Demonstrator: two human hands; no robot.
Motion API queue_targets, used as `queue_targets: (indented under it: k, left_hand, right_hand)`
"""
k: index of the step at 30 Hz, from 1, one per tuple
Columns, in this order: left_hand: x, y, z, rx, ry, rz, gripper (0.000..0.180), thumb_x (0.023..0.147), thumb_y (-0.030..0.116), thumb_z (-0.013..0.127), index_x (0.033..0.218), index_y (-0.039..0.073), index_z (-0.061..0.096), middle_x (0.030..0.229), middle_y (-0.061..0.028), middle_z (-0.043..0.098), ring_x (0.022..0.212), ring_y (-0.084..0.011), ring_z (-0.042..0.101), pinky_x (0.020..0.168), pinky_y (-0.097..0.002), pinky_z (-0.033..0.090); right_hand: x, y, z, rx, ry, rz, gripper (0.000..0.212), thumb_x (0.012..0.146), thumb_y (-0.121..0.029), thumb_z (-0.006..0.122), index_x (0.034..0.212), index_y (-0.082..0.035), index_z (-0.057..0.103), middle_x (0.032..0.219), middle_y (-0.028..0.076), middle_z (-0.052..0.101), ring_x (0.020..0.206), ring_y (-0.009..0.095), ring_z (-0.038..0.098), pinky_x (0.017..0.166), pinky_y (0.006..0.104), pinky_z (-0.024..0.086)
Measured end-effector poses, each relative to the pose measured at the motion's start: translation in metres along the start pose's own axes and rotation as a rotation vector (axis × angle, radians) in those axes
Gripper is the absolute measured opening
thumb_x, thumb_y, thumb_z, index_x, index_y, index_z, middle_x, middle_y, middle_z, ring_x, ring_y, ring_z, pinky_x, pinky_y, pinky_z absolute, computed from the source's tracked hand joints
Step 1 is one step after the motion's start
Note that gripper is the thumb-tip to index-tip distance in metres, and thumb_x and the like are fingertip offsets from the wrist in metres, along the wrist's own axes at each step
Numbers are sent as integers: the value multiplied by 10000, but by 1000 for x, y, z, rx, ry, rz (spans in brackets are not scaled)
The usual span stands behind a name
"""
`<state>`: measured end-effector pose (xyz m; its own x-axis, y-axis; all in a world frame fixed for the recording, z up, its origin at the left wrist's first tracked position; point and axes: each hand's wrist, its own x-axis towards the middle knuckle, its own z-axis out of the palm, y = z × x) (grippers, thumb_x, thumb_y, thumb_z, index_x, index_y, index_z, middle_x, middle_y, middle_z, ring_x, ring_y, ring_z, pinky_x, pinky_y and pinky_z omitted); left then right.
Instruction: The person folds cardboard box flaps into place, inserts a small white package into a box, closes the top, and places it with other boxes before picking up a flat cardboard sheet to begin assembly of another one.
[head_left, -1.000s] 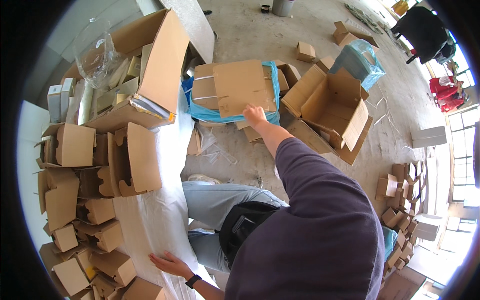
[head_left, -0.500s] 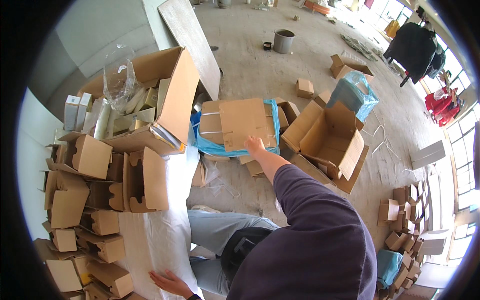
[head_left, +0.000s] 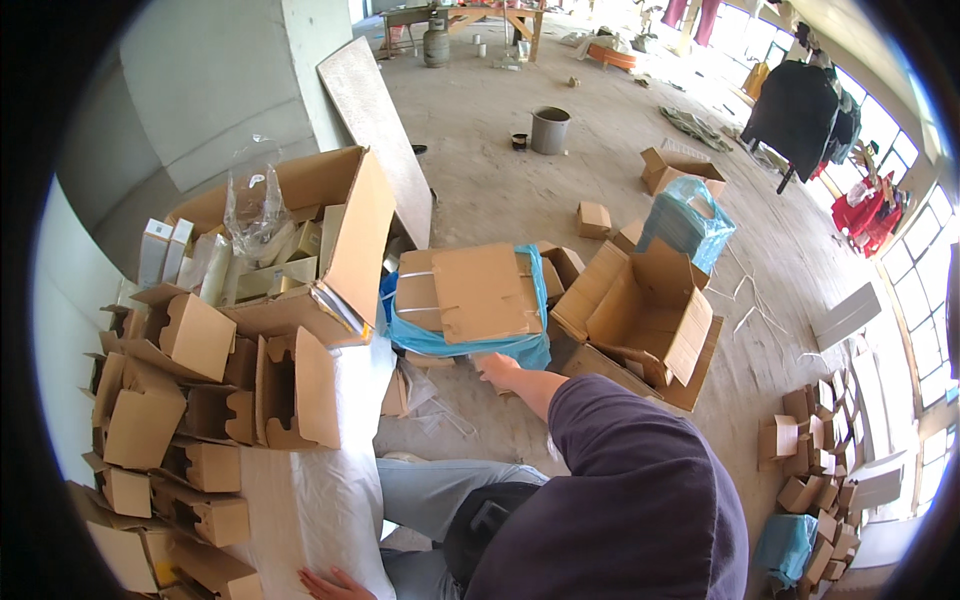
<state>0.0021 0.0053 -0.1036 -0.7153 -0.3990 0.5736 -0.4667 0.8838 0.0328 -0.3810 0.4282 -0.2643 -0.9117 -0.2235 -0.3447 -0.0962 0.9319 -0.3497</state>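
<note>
My left hand rests flat on the white plastic-covered surface at the lower edge, fingers apart and partly cut off by the picture's rim. My right hand is stretched forward, just below the near edge of the blue plastic wrapping; its fingers are too small and turned away to show whether they grip anything. Inside that wrapping lies a cardboard package with pale straps. A flat piece of cardboard lies on top of it.
Open small cardboard boxes crowd the left. Behind them stands a large carton with small boxes and clear plastic inside. An open carton and a blue-wrapped bundle stand right. A grey bucket stands on the floor farther off.
My right hand has come off the flat cardboard's edge and drawn back toward me, below the blue wrapping. The view has tilted up; my left hand stays on the white cover.
</note>
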Motion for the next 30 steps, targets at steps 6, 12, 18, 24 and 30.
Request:
queue_targets:
  k: [6, 12, 18, 24, 30]
  left_hand:
    - [0, 6, 0, -46, -20, -16, 580, 962, 360, 540, 1372, -28, 409, 1357, -232, 476, 1210, -418, 479, 1001, -510, 388]
    - [-2, 5, -1, -53, -5, -29, 584, 961, 365, 539, 1373, -27, 408, 1363, -237, 469, 1223, -422, 467, 1009, -518, 376]
    - [-6, -1, -3, -73, -25, -34, 566, 960, 327, 549, 1374, -32, 405, 1361, -247, 466, 1227, -434, 459, 1023, -523, 364]
    - [1, 0, 6, -76, -44, -34, 573, 950, 303, 570, 1370, -46, 395, 1352, -263, 463, 1228, -439, 454, 1036, -525, 353]
    - [-4, -5, 1, -48, -74, -56, 558, 953, 286, 565, 1366, -51, 399, 1365, -268, 450, 1244, -435, 444, 1057, -519, 334]
  right_hand:
    - [-1, -7, 5, 3, 152, -61, 359, 817, -410, 673, 891, -61, 704, 919, 190, 681, 938, 358, 651, 789, 442, 532]
    - [-5, -18, 4, -23, -102, -80, 425, 841, -455, 622, 1038, -81, 668, 1075, 156, 652, 1036, 347, 614, 843, 472, 508]
    - [-7, -29, -45, -224, 69, -200, 411, 886, -393, 576, 1178, -104, 579, 1233, 123, 570, 1162, 312, 545, 911, 469, 463]
    - [79, -6, -77, -128, 131, 56, 615, 832, -305, 677, 1360, -94, 444, 1428, 93, 427, 1343, 285, 383, 1061, 446, 362]
    - [73, -37, -114, -376, -184, 260, 1302, 609, -377, 887, 1529, -124, 1, 1603, 93, 12, 1477, 275, 14, 1172, 506, 107]
